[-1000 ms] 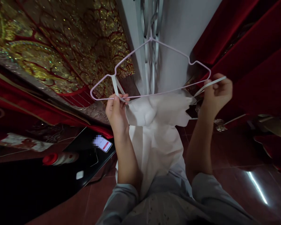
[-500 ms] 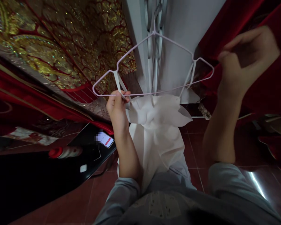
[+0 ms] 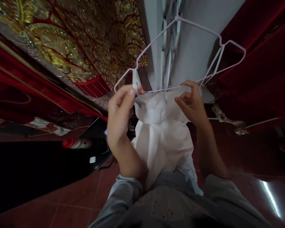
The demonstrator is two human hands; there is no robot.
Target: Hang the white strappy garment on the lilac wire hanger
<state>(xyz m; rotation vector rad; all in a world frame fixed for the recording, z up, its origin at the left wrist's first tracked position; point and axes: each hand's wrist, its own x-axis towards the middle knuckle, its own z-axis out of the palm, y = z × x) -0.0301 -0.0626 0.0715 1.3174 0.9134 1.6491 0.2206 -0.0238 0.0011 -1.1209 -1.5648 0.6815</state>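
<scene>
A white garment hangs by thin straps from a pale pink hanger. My left hand is at the hanger's lower left corner, its fingers closed on the white left strap. At the right, my right hand is beside the garment's upper edge, thumb and fingers apart, with one fingertip near the hanger's lower bar. The right strap loops over the hanger's right notch, beyond my right hand.
Gold-sequined red fabric hangs at the left and red fabric at the right. On the black table are a red-capped bottle and a small white case. Metal bars stand behind the hanger.
My right hand has come down and left from the far right to the garment's top edge. The hanger appears further right and higher. My left hand stays at the left strap.
</scene>
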